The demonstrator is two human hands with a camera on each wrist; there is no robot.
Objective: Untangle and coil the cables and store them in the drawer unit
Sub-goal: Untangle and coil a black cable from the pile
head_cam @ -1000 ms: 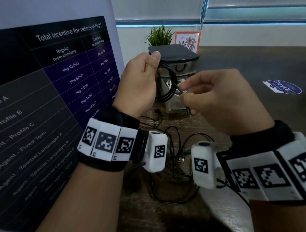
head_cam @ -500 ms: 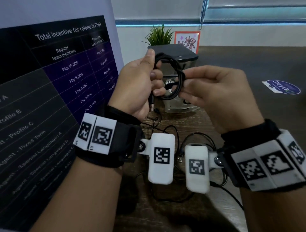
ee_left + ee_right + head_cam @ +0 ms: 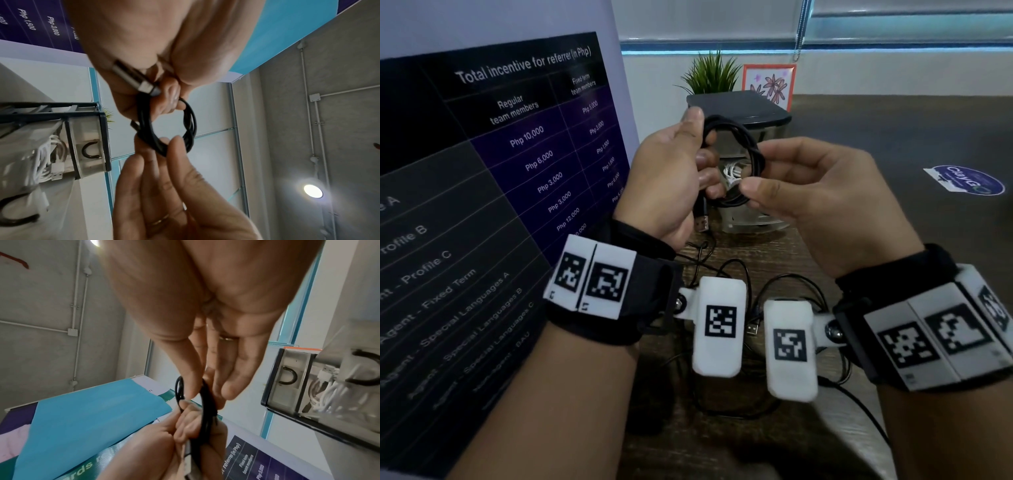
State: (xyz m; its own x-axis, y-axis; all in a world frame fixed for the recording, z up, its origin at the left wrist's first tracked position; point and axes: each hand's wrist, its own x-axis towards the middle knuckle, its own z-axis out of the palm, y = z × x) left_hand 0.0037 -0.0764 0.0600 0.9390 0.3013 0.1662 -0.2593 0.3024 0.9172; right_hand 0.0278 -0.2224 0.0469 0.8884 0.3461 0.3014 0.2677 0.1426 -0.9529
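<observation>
Half a second ago the loops were bunched between my knuckles; now the black cable (image 3: 736, 161) sits as one tidy ring held up between both hands, and a second back my right hand (image 3: 822, 205) was away from it, drawing the loose tail across. That tail has since gone into the ring. My left hand (image 3: 671, 178) is curled round the ring's near-left side with a metal USB plug (image 3: 135, 78) trapped under its fingers, and the right hand pinches the ring's right side between thumb and fingertips (image 3: 226, 389). I judge this coil is close to finished — what remains is securing the end and putting it away.

The drawer unit (image 3: 739, 113) stands on the far side, just behind the ring, with a dark top and clear fronts; white cables (image 3: 47, 155) already lie inside one drawer. On the dark wooden table (image 3: 893, 137) near me a tangle of thin black cables (image 3: 750, 274) waits — more work left. A printed banner (image 3: 500, 154) stands to the left; far off are a small plant (image 3: 710, 73), a framed flower picture (image 3: 770, 82) and, to the right, a round sticker (image 3: 969, 180).
</observation>
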